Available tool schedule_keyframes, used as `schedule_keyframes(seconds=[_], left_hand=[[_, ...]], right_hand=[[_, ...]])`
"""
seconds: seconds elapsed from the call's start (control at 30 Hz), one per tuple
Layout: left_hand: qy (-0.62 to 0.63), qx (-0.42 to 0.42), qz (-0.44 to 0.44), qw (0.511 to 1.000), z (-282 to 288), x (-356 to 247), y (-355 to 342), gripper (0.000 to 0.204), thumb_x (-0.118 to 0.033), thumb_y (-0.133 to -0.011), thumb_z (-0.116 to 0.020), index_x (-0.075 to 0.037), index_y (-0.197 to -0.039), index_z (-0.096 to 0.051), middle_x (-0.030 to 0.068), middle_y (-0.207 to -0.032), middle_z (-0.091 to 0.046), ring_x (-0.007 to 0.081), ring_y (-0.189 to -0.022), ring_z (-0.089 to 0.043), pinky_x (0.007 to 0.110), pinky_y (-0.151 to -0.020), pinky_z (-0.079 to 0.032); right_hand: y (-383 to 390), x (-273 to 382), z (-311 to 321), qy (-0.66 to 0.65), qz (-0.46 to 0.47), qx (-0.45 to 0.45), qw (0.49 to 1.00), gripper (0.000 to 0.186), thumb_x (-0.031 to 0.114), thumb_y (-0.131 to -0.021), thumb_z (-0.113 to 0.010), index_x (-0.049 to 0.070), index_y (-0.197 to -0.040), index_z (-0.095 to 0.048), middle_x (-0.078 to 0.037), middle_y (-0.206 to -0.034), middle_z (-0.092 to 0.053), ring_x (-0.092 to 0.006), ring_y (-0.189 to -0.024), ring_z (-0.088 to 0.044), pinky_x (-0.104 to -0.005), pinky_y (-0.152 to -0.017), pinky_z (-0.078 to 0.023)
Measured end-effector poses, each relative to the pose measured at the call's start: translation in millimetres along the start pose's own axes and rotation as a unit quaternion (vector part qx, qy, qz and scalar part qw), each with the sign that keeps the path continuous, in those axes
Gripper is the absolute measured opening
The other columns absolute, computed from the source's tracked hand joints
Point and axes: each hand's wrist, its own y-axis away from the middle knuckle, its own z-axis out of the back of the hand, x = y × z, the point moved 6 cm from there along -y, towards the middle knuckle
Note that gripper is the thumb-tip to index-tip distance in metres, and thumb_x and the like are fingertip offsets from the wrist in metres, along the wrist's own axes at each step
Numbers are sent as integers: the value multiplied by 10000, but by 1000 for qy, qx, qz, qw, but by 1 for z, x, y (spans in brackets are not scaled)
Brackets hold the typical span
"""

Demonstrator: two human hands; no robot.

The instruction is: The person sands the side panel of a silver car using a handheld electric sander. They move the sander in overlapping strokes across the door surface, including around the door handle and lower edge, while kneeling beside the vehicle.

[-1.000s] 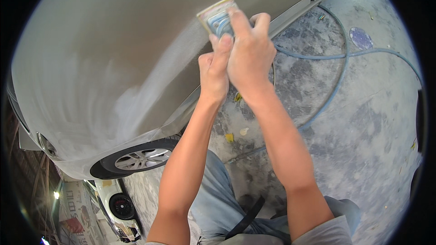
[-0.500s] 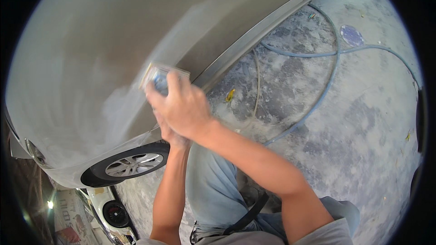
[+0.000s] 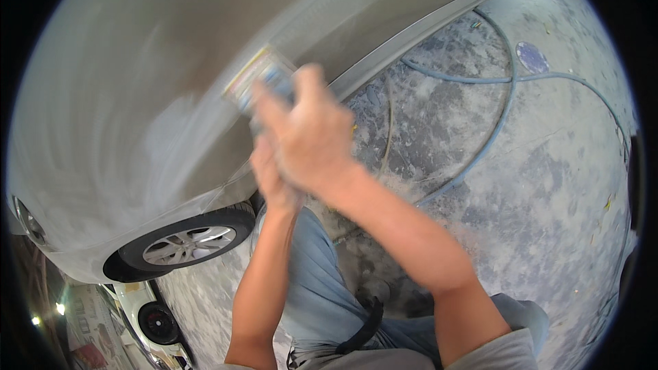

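Okay, we have the block (image 3: 255, 72) up at the car panel (image 3: 192, 34), just above centre and beside a pale streak; it's smeared by blur, so we can't make out its printed face or exactly where its edge meets the metal. We see the right hand (image 3: 312, 138) wrapped over it, fingers clutching the block, one finger lying across its face; the fingertips are soft, and we can't count them all. We get only part of the left hand (image 3: 267, 175), tucked under and behind the right one; its fingers are mostly covered, so we can't tell if they grip the block or just brace.

We lose the car beyond the dark round rim at top and left. Below the panel we see its wheel (image 3: 188, 245), upper tyre partly under the arch. On the floor (image 3: 555, 157) we trace a blue hose (image 3: 506, 113), one stretch running out of sight behind the right forearm (image 3: 404, 233). We find a second car (image 3: 130, 296) at lower left, cut off and small.
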Motion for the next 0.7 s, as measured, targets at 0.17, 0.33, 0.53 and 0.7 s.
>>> schedule_keyframes(seconds=[0.17, 0.33, 0.53, 0.7], left_hand=[[-24, 20, -114, 993, 16, -11, 15, 462, -461, -1126, -494, -102, -1405, -575, 64, -1277, -649, 210, -1195, -657, 400, -1035, -556], [-23, 126, 24, 991, -67, 18, -34, 446, -477, -1150, -489, -93, -1334, -624, 25, -1208, -677, 145, -1122, -657, 350, -989, -540], [-25, 74, 36, 996, -62, 4, -23, 463, -484, -1134, -520, -96, -1367, -618, 26, -1241, -680, 144, -1149, -650, 342, -1001, -523], [100, -62, -16, 993, -26, -4, 10, 394, -419, -1095, -636, -37, -1165, -704, -14, -1018, -680, 103, -930, -600, 287, -782, -494]], right_hand=[[9, 24, -13, -33, 43, 24, 998, 569, 200, -769, -836, 178, -1323, -709, -156, -1036, -538, -355, -859, -683, -442, -601, -576], [-26, -46, 37, 49, -28, -28, 998, 544, 201, -795, -844, 156, -1319, -707, -166, -1061, -543, -371, -817, -688, -458, -625, -569], [-18, -38, 30, 15, -82, -25, 996, 445, 209, -833, -773, 177, -1268, -684, -186, -1049, -521, -425, -876, -682, -532, -630, -556], [-2, 5, 6, -8, 1, 24, 1000, 448, 201, -865, -796, 173, -1304, -711, -157, -1045, -515, -370, -789, -675, -459, -609, -559]])
